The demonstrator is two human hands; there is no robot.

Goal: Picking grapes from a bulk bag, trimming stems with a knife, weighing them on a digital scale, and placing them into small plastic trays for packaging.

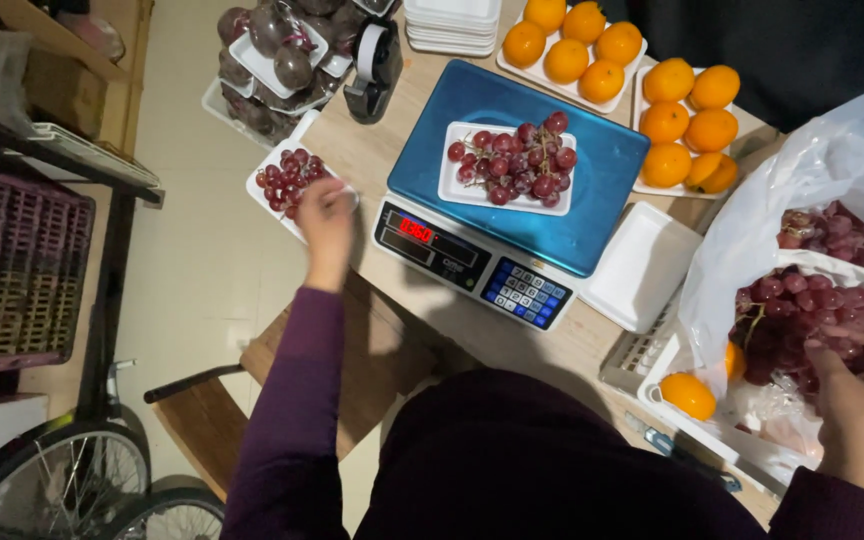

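At the bench's [372, 160] left edge, the left hand [325, 222] has its fingers clamped on the rim of a small white tray of red grapes [287, 180]. Right of those fingers, another grape tray [508, 165] sits on the blue scale [592, 190]. Farther right, the right hand's [860, 400] fingers rest curled on loose grapes [802, 320] inside a plastic bag [832, 160]; whether they grip any I cannot tell.
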